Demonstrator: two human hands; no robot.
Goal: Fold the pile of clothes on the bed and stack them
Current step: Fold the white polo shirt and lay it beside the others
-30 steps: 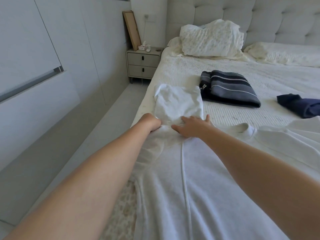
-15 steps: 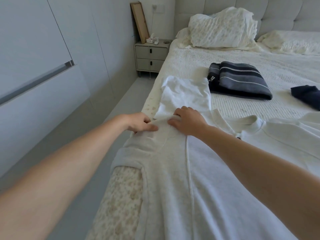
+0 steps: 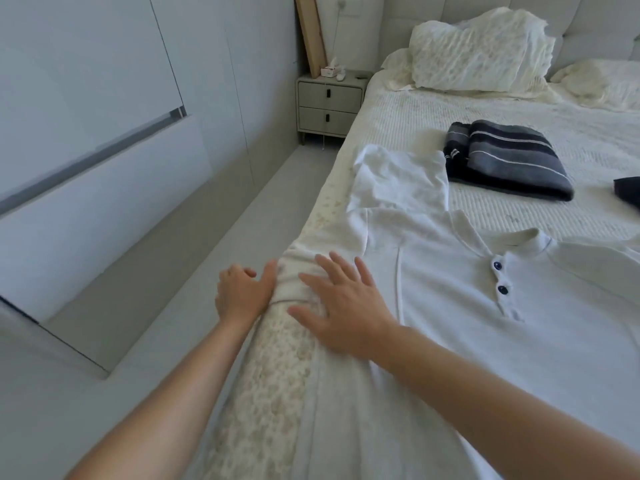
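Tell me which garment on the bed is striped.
The folded dark top, lying beyond the plain white folded tee. The polo under both hands is plain white, with two dark buttons.

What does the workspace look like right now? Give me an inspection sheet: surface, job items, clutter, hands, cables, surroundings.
Surface: bed with a cream textured cover.
Job's things: white polo shirt spread face up, its sleeve bunched at the bed edge; folded white garment beyond it; folded striped dark garment beside that; a dark blue garment at the right frame edge.
Clutter: two pillows at the headboard.
Hands: left hand grips the sleeve from the side; right hand lies flat on it, fingers spread.
Cables: one thin cord down the wall above the nightstand.
Surroundings: nightstand with small items, wooden frame leaning on the wall, wardrobe doors on the left.
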